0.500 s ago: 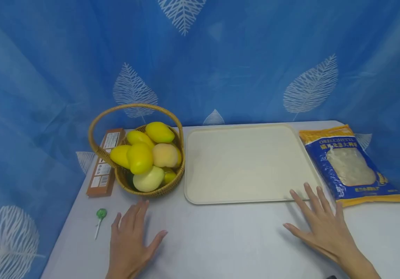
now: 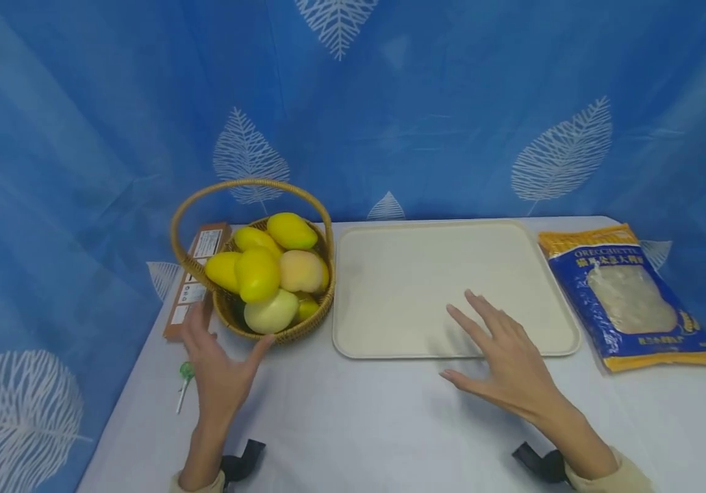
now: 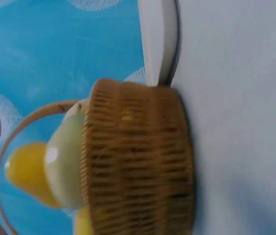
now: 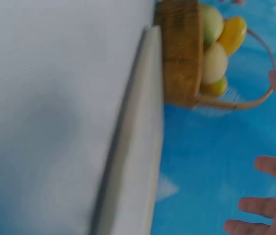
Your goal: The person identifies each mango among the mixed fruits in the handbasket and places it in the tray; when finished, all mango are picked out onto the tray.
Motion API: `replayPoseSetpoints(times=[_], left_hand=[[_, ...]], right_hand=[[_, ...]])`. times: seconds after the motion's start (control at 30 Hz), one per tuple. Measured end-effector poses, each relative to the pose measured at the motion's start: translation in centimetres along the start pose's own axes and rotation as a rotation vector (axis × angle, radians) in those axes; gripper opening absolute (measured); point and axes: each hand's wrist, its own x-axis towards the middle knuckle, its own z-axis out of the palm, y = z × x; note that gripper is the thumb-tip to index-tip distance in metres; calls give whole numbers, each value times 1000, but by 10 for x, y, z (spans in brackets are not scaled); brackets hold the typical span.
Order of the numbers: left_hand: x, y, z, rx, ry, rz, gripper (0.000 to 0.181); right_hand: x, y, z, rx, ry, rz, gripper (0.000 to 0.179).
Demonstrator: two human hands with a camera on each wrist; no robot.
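Note:
In the head view my left hand (image 2: 220,376) is raised with fingers spread, just in front of a wicker basket (image 2: 291,334) and holding nothing. Yellow mangoes (image 2: 258,275), a peach-like fruit (image 2: 300,272) and a pale green round fruit (image 2: 271,312) fill the basket, whose tall handle (image 2: 250,183) arches over them. My right hand (image 2: 515,366), also empty with fingers apart, hovers over the front edge of a cream tray (image 2: 451,287). From the left wrist view, the basket's woven side (image 3: 138,161) stands close by.
A long brown box (image 2: 187,301) lies behind the basket's left side. Beside my left hand is a green lollipop (image 2: 186,373). To the tray's right rests a blue and yellow pasta bag (image 2: 630,298). A blue leaf-print curtain (image 2: 439,103) hangs behind the white table (image 2: 359,418).
Both hands have lifted from low over the table. The left moved slightly left and up towards the basket; the right moved left over the tray's front edge. The head view shifted a little.

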Motion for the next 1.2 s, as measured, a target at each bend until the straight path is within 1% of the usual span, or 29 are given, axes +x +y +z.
replayPoseSetpoints(times=[0.07,0.13,0.2,0.27,0.3,0.37,0.4,0.43,0.5,0.53,0.6,0.67,0.8,0.87,1.0,1.2], left_hand=[[1,-5,11,-86,1,-61,116],[0,-9,20,-147,9,-96,120],[-2,-12,28,-182,21,-104,124],[-5,-15,31,-205,30,-115,128],[-6,-14,32,-222,30,-116,128],[-8,-5,33,-245,23,-119,127],[-9,-7,35,-258,24,-111,127],[-9,-8,37,-264,20,-114,127],[-10,-12,39,-263,21,-99,126],[-10,-17,41,-256,22,-98,127],[-11,-31,47,-241,27,-105,129],[-11,-32,48,-230,22,-128,129],[-11,-35,51,-225,6,-194,130],[-11,-36,52,-233,1,-199,129],[-10,-36,52,-253,-2,-189,126],[-9,-36,48,-259,-4,-200,124]], right_hand=[[14,-9,3,34,27,-48,90],[30,-18,5,61,44,-90,90],[44,-26,7,80,49,-124,91],[59,-35,11,100,45,-158,92],[65,-39,12,109,42,-174,92],[77,-46,15,127,32,-197,91],[83,-49,16,134,33,-211,91],[88,-52,18,140,34,-225,91],[98,-56,21,143,36,-251,90],[102,-59,23,145,36,-261,90],[111,-63,27,144,44,-286,90],[118,-67,30,142,41,-300,90],[129,-74,37,146,20,-327,90],[135,-78,40,148,9,-338,90],[148,-86,45,163,-5,-363,90],[179,-104,53,210,-43,-430,90]])
